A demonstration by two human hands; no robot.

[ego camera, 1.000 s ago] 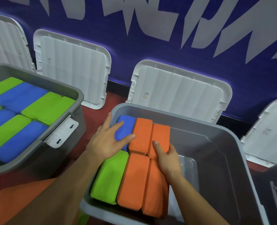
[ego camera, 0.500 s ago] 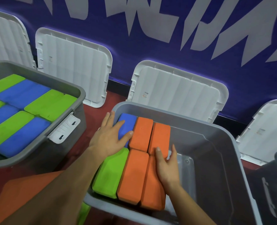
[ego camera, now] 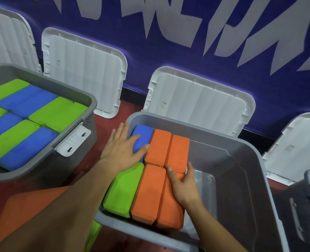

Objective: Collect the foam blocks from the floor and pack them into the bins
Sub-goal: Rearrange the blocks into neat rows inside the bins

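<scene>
A grey bin [ego camera: 241,160] in front of me holds foam blocks packed along its left side: a blue block [ego camera: 141,137], a green block [ego camera: 123,190] and several orange blocks [ego camera: 159,144]. My left hand [ego camera: 121,150] lies flat with straight fingers over the bin's left rim and the blue block. My right hand [ego camera: 183,186] rests on the near right orange block [ego camera: 168,211], fingers spread over its upper edge. The bin's right half shows bare floor.
A second grey bin [ego camera: 77,142] at the left is filled with green and blue blocks. White lids [ego camera: 201,100] lean against the purple wall behind. An orange block [ego camera: 23,211] and a green one [ego camera: 94,233] lie on the red floor near me. A dark bin [ego camera: 305,206] stands at right.
My right hand slid back toward me from the far orange block onto the near one. My left hand stayed on the blue block, its fingers now straighter over the rim.
</scene>
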